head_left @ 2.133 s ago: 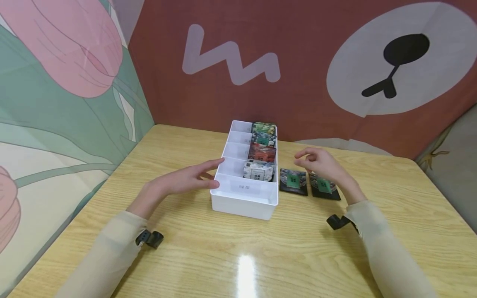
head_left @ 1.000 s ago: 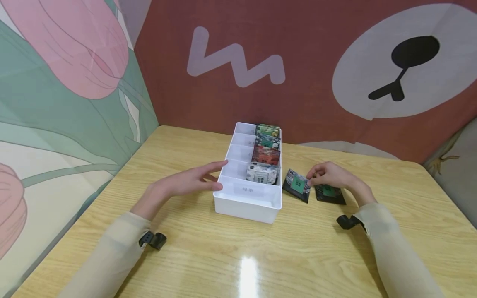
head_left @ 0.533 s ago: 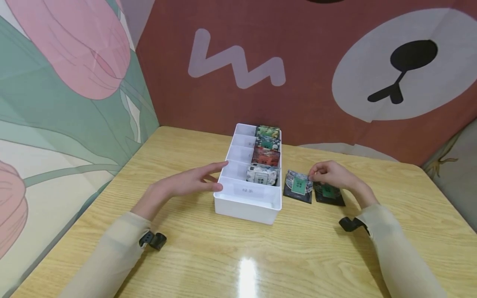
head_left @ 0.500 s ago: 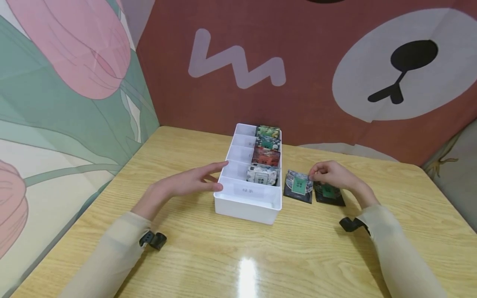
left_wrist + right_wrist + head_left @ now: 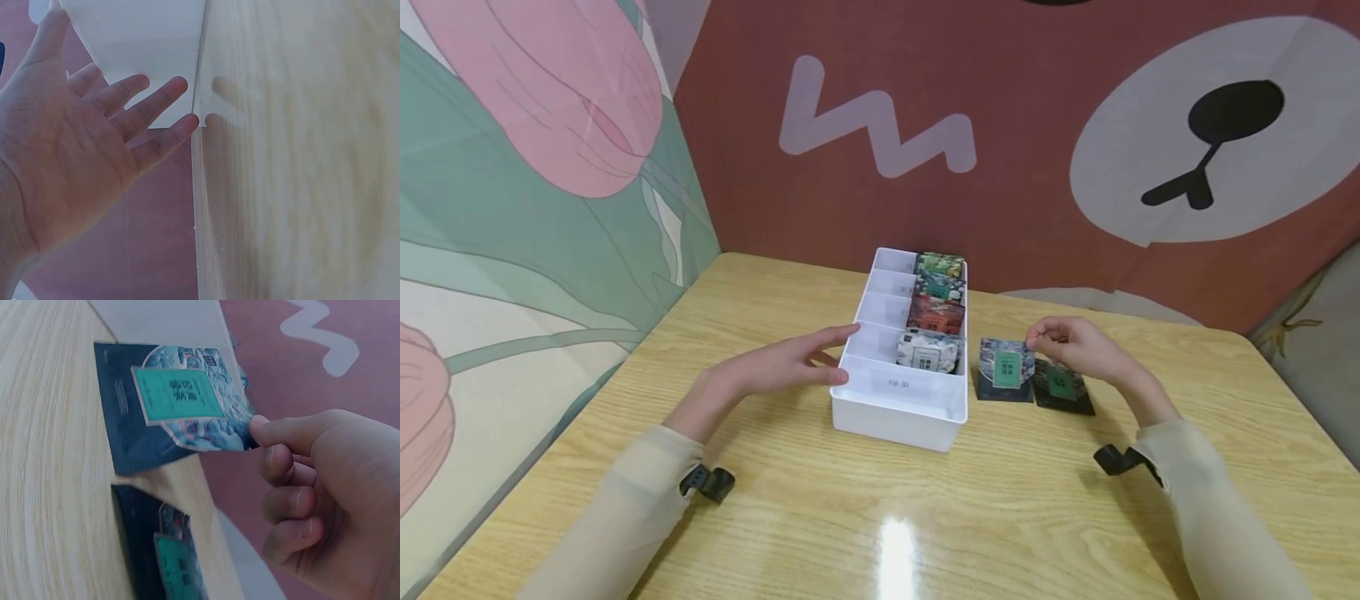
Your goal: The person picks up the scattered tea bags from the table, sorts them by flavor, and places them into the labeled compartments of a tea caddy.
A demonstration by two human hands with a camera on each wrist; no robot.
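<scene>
My right hand (image 5: pixel 1078 348) pinches the corner of a dark tea sachet (image 5: pixel 1006 372) with a green label, between thumb and forefinger. In the right wrist view this sachet (image 5: pixel 178 400) is tilted up off the table, its printed face showing. A second, matching sachet (image 5: pixel 1063 390) lies on the table just to its right, partly behind the hand. At the left side of a long white divided box (image 5: pixel 891 423), my left hand (image 5: pixel 775 364) is spread, its forefinger and thumb tips at the rim. The left wrist view shows its extended fingers (image 5: pixel 153 106) beside the box wall.
Sachets stand in the box's rear compartments: green-yellow (image 5: pixel 940 263), dark green (image 5: pixel 940 287), red (image 5: pixel 936 317) and white (image 5: pixel 927 352). The front compartment (image 5: pixel 898 385) bears a printed label and no sachet shows in it. A patterned cloth wall (image 5: pixel 850 200) rises behind the wooden table (image 5: pixel 775 500).
My right hand has come down to the left sachet, pinched its corner, and lifted and straightened it, now slightly up and to the right. My left hand has kept its place at the box.
</scene>
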